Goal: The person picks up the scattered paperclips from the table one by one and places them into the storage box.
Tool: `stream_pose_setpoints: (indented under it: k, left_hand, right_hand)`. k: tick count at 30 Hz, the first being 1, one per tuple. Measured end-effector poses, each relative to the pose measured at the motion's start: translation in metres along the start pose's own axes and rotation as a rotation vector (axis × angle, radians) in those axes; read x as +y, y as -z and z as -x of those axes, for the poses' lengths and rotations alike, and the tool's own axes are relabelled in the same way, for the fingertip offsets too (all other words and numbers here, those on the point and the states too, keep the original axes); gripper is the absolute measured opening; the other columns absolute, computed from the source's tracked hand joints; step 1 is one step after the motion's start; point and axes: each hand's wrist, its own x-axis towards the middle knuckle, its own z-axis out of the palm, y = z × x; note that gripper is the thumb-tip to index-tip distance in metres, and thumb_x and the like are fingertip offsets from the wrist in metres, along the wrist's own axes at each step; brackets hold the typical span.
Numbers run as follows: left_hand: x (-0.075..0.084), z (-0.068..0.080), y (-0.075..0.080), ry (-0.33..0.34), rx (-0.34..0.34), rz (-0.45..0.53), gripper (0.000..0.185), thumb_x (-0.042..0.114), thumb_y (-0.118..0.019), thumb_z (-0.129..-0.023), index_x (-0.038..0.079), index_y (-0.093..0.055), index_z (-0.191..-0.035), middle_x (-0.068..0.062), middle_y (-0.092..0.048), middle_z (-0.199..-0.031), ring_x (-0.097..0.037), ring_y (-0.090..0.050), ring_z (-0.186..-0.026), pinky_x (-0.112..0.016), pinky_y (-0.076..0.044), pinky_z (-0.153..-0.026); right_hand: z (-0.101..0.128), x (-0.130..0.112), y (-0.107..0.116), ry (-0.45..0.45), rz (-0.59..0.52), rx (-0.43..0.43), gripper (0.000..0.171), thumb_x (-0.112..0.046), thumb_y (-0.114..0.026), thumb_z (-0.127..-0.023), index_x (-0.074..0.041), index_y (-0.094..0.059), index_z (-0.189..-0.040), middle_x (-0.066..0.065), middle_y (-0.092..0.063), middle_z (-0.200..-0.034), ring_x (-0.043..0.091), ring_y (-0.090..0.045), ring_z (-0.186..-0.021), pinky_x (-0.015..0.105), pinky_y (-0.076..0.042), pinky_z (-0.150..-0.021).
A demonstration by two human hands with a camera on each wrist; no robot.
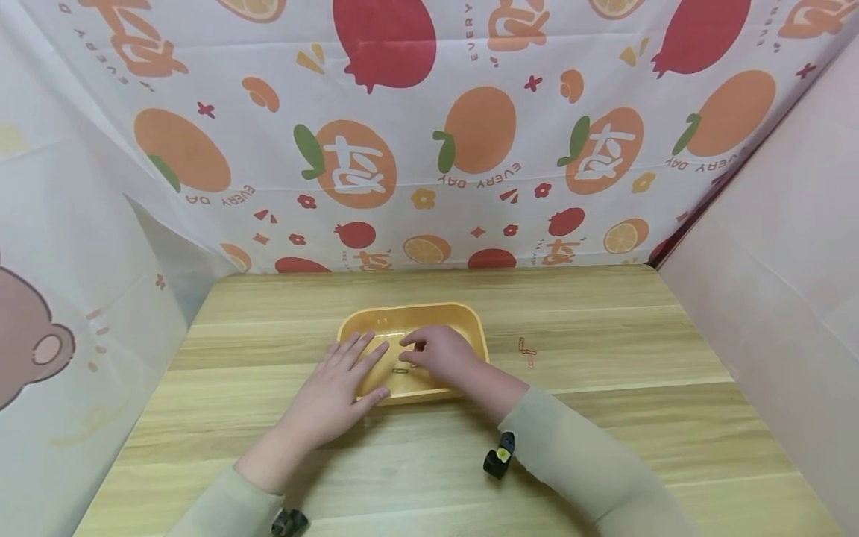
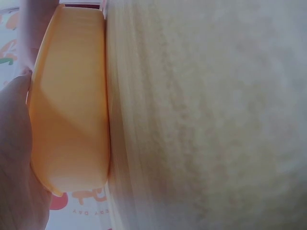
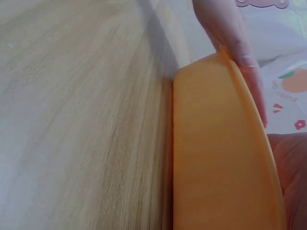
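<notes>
A shallow yellow tray (image 1: 419,397) sits on the wooden table. Spread over its left side and front left corner is my left hand (image 1: 335,391), fingers fairly straight and thumb across the front rim. My right hand (image 1: 443,352) reaches over the front right rim into the tray. Its thumb and index finger are bent, with a gap between their tips and nothing visible in it. Close below those fingertips, a paper clip (image 1: 400,371) lies on the tray floor, with another small clip partly beside the thumb. In both wrist views the tray wall (image 2: 72,105) hides the inside.
Right of the tray, a few paper clips (image 1: 529,352) lie close together on the wooden table (image 1: 604,418). A fruit-print cloth (image 1: 429,149) hangs behind the table's far edge. Pale cloth walls stand at left and right. Each sleeve carries a small black device (image 1: 499,456) at the wrist.
</notes>
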Motion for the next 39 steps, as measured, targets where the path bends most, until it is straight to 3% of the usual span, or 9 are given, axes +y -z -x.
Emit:
stream_pose_setpoints:
  k: [6,17,27,32,39]
  left_hand:
    - [-0.001,0.001,-0.001,-0.004,0.013,-0.004,0.072,0.059,-0.051,-0.097,0.026,-0.03,-0.157,-0.008,-0.024,-0.163,-0.033,-0.018,-0.15,-0.055,-0.016,-0.12]
    - [-0.001,0.0,-0.003,-0.01,0.021,-0.014,0.074,0.064,-0.045,-0.097,0.025,-0.03,-0.157,-0.01,-0.024,-0.163,-0.034,-0.019,-0.149,-0.056,-0.017,-0.119]
    - [0.0,0.001,-0.002,-0.009,0.02,-0.022,0.074,0.066,-0.041,-0.097,0.027,-0.027,-0.158,-0.009,-0.024,-0.163,-0.033,-0.019,-0.149,-0.055,-0.016,-0.12]
    - [0.0,0.001,-0.002,-0.011,0.022,-0.022,0.073,0.064,-0.043,-0.097,0.025,-0.029,-0.158,-0.009,-0.024,-0.163,-0.033,-0.02,-0.149,-0.055,-0.016,-0.12]
    - [0.001,0.001,-0.001,-0.008,0.024,-0.018,0.073,0.059,-0.052,-0.096,0.025,-0.03,-0.157,-0.01,-0.024,-0.163,-0.033,-0.02,-0.149,-0.055,-0.016,-0.12]
  right_hand:
    - [0.009,0.007,0.01,-0.003,-0.103,0.092,0.032,-0.035,-0.073,-0.091,-0.018,-0.075,-0.117,-0.01,-0.063,-0.082,0.01,-0.056,-0.073,0.026,-0.049,-0.06]
    - [0.031,0.035,0.034,-0.071,-0.317,0.273,0.03,-0.032,-0.074,-0.09,-0.015,-0.076,-0.114,-0.003,-0.064,-0.087,0.018,-0.056,-0.076,0.027,-0.048,-0.059]
    - [0.058,0.074,0.054,-0.095,-0.332,0.402,0.025,-0.029,-0.074,-0.091,-0.013,-0.077,-0.111,-0.001,-0.068,-0.095,0.017,-0.059,-0.082,0.028,-0.053,-0.068]
    - [0.076,0.098,0.061,-0.105,-0.286,0.422,0.029,-0.032,-0.072,-0.092,-0.013,-0.076,-0.113,0.0,-0.068,-0.096,0.017,-0.059,-0.082,0.027,-0.052,-0.067]
    - [0.097,0.125,0.065,-0.193,-0.293,0.423,0.03,-0.03,-0.072,-0.092,-0.011,-0.075,-0.115,0.002,-0.069,-0.099,0.017,-0.06,-0.08,0.025,-0.052,-0.065]
